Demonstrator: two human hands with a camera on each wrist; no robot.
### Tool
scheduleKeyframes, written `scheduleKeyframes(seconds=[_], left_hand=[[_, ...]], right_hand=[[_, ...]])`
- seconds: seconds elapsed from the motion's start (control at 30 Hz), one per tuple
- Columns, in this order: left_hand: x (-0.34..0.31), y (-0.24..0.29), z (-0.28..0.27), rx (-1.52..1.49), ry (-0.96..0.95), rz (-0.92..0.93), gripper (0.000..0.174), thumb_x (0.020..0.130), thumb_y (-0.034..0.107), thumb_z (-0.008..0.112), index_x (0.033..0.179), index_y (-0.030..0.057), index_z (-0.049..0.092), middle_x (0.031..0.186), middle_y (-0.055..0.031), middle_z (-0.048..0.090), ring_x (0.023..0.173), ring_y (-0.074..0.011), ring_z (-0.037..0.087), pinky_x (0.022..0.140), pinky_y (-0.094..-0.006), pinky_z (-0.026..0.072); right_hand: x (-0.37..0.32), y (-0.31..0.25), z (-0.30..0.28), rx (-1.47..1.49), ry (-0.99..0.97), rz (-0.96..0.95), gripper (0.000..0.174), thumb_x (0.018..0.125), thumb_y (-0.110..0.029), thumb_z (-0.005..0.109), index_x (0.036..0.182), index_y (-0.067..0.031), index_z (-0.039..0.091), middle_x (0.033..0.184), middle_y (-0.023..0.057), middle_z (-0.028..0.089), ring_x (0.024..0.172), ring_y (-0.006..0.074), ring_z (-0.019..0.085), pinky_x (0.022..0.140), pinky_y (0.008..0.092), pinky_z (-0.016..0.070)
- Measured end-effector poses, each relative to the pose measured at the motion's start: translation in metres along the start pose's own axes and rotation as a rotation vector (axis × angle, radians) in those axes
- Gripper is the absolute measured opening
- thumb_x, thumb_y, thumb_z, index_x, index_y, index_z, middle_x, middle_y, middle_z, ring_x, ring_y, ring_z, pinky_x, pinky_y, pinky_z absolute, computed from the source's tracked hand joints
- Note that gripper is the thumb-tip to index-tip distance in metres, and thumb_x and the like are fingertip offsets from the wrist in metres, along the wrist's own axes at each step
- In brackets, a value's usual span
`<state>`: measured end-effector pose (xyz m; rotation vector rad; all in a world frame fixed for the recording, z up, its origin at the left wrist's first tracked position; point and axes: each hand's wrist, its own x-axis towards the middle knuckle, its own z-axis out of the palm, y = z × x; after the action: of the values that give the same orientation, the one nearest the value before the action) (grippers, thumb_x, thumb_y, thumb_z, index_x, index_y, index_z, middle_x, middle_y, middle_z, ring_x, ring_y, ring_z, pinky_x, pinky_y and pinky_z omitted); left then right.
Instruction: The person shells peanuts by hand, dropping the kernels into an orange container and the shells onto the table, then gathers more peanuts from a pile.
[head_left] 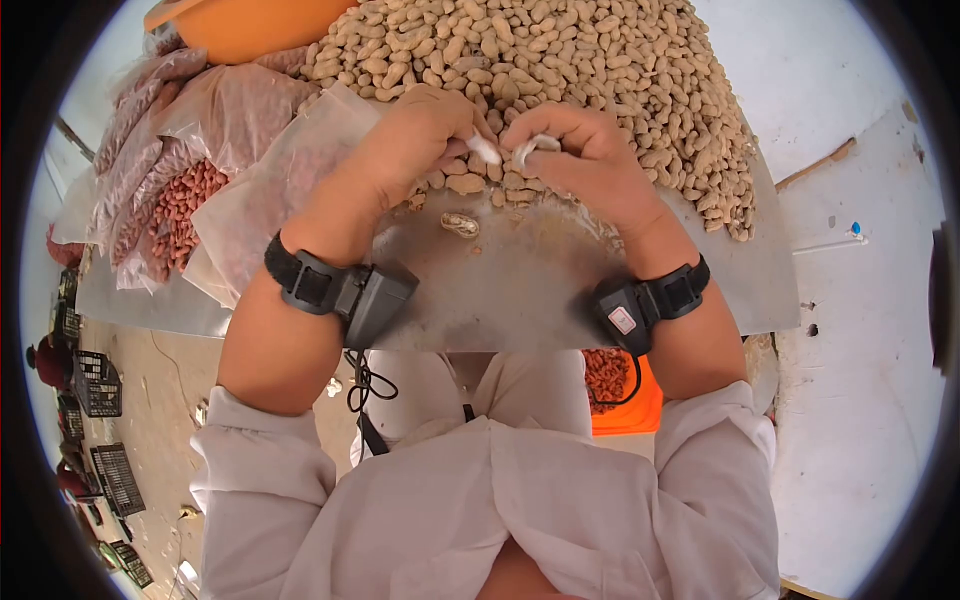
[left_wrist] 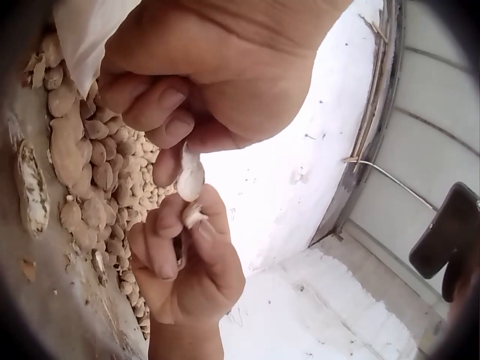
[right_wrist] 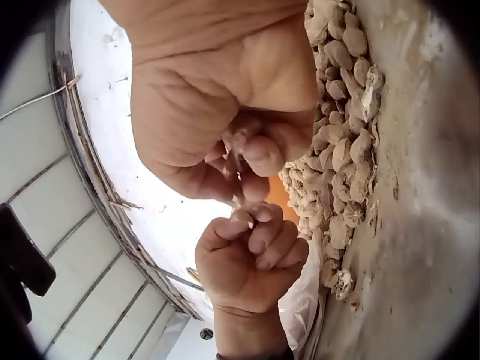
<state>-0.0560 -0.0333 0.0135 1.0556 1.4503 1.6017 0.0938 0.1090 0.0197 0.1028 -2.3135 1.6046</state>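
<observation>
Both hands meet in front of the peanut heap [head_left: 540,50], fingertips close together. My left hand [head_left: 425,125] pinches a pale piece of peanut shell [left_wrist: 190,176] between thumb and forefinger, its white inside showing in the left wrist view. Opposite it, my right hand [head_left: 595,160] holds another whitish shell piece [head_left: 535,150] with curled fingers and thumb. In the right wrist view the right hand's palm [right_wrist: 217,90] hides much of what it holds. On the metal tabletop [head_left: 480,290] just below the hands lies a split peanut shell [head_left: 460,224].
Clear bags of red shelled peanuts [head_left: 185,205] lie to the left, with an orange basin [head_left: 245,30] behind them. Bits of shell are scattered along the heap's near edge. Under the table on the right, an orange container [head_left: 640,410] holds reddish kernels. A white wall [head_left: 860,350] stands at the right.
</observation>
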Motion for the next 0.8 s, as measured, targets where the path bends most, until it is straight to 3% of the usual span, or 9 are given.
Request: scheduleKeyframes(seconds=[0.07, 0.17, 0.27, 0.37, 0.47, 0.63, 0.8], left_hand=[[-0.001, 0.000, -0.001, 0.087, -0.042, 0.014, 0.021, 0.074, 0.010, 0.049, 0.072, -0.0042, 0.063, 0.053, 0.0021, 0.039, 0.046, -0.0061, 0.030, 0.043, -0.0214, 0.0227], [-0.004, 0.006, -0.001, 0.135, -0.062, -0.051, 0.021, 0.073, 0.010, 0.050, 0.069, -0.0042, 0.064, 0.051, 0.0023, 0.039, 0.046, -0.0059, 0.030, 0.043, -0.0213, 0.0228], [-0.003, 0.006, 0.001, 0.105, -0.019, -0.053, 0.021, 0.077, 0.013, 0.051, 0.075, -0.0031, 0.064, 0.050, 0.0040, 0.037, 0.046, -0.0055, 0.029, 0.043, -0.0215, 0.0226], [-0.002, 0.006, 0.005, -0.014, 0.077, -0.024, 0.020, 0.081, 0.015, 0.054, 0.084, -0.0019, 0.065, 0.050, 0.0056, 0.035, 0.045, -0.0052, 0.028, 0.043, -0.0213, 0.0218], [0.004, -0.003, 0.004, -0.098, 0.093, -0.004, 0.019, 0.084, 0.014, 0.055, 0.090, -0.0010, 0.064, 0.050, 0.0065, 0.035, 0.045, -0.0048, 0.028, 0.043, -0.0210, 0.0207], [0.005, -0.008, 0.005, -0.160, 0.099, -0.012, 0.015, 0.085, 0.010, 0.057, 0.093, -0.0003, 0.064, 0.057, 0.0061, 0.044, 0.046, -0.0033, 0.031, 0.042, -0.0191, 0.0226], [0.008, -0.013, 0.005, -0.100, 0.120, -0.020, 0.017, 0.084, 0.011, 0.064, 0.097, 0.0014, 0.065, 0.072, 0.0049, 0.056, 0.051, -0.0017, 0.037, 0.044, -0.0167, 0.0272]], right_hand=[[-0.001, 0.005, -0.002, -0.122, -0.105, -0.071, 0.012, 0.082, -0.006, 0.056, 0.090, -0.0010, 0.062, 0.075, -0.0013, 0.058, 0.064, 0.0033, 0.047, 0.055, 0.0188, 0.0376], [-0.001, 0.010, -0.007, -0.119, -0.047, 0.011, 0.011, 0.080, -0.008, 0.058, 0.087, -0.0012, 0.062, 0.075, -0.0009, 0.057, 0.066, 0.0051, 0.048, 0.058, 0.0205, 0.0393], [0.001, -0.003, -0.005, -0.446, 0.032, 0.065, 0.010, 0.076, -0.007, 0.060, 0.084, -0.0028, 0.063, 0.077, 0.0018, 0.057, 0.071, 0.0097, 0.052, 0.064, 0.0239, 0.0428], [0.002, 0.016, -0.007, -0.775, 0.002, -0.077, 0.015, 0.071, -0.011, 0.061, 0.084, -0.0067, 0.066, 0.079, 0.0096, 0.062, 0.074, 0.0250, 0.059, 0.066, 0.0344, 0.0468], [0.002, 0.018, -0.002, -0.904, 0.011, -0.033, 0.016, 0.070, -0.010, 0.060, 0.085, -0.0086, 0.067, 0.084, 0.0107, 0.061, 0.083, 0.0292, 0.059, 0.072, 0.0369, 0.0467], [0.002, 0.018, -0.001, -0.899, 0.017, 0.038, 0.016, 0.072, -0.010, 0.061, 0.087, -0.0069, 0.066, 0.086, 0.0110, 0.059, 0.085, 0.0295, 0.058, 0.074, 0.0375, 0.0462], [0.005, 0.021, -0.006, -0.742, 0.132, -0.028, 0.017, 0.077, -0.008, 0.060, 0.094, -0.0052, 0.063, 0.083, 0.0111, 0.060, 0.079, 0.0279, 0.059, 0.072, 0.0348, 0.0469]])
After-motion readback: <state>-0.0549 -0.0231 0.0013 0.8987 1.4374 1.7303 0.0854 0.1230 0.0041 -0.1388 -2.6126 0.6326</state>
